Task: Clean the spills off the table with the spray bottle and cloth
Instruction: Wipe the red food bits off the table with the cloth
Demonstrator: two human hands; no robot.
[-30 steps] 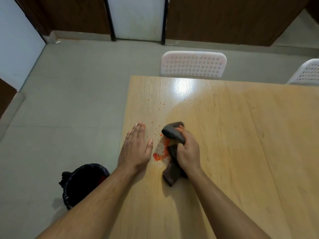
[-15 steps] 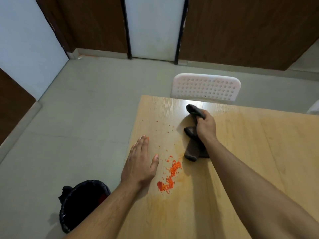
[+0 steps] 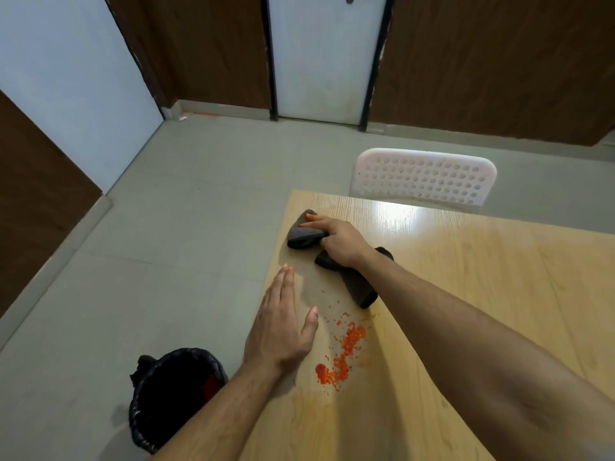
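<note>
1. The right hand (image 3: 339,242) reaches toward 12 o'clock across the wooden table (image 3: 466,294) and grips a dark grey cloth (image 3: 304,234), fingers curled over its bunched top, with the forefinger laid straighter along the fabric.
2. The cloth sits near the table's far left corner, at about 11 o'clock from the spill. One end is bunched under the fingers; the other trails back under the wrist toward 5 o'clock and lies on the wood.
3. The left hand (image 3: 283,327) lies flat at the table's left edge, fingers straight and together, thumb spread toward 2 o'clock, holding nothing. Whether the palm fully touches the wood is hard to tell from this angle.
4. The spill (image 3: 342,354), a streak of orange-red crumbs and paste, lies just to the 3 o'clock side of the left thumb, thickest at its near end. Scattered specks run from it toward the cloth's trailing end, which is near the streak but apart from it.
5. A dull damp-looking patch marks the wood between the left fingertips and the cloth.
6. On the floor at 8 o'clock from the spill stands a bin (image 3: 173,394) lined with a black bag.
7. A white perforated chair (image 3: 422,176) backs the table's far edge at 12 o'clock.
</note>
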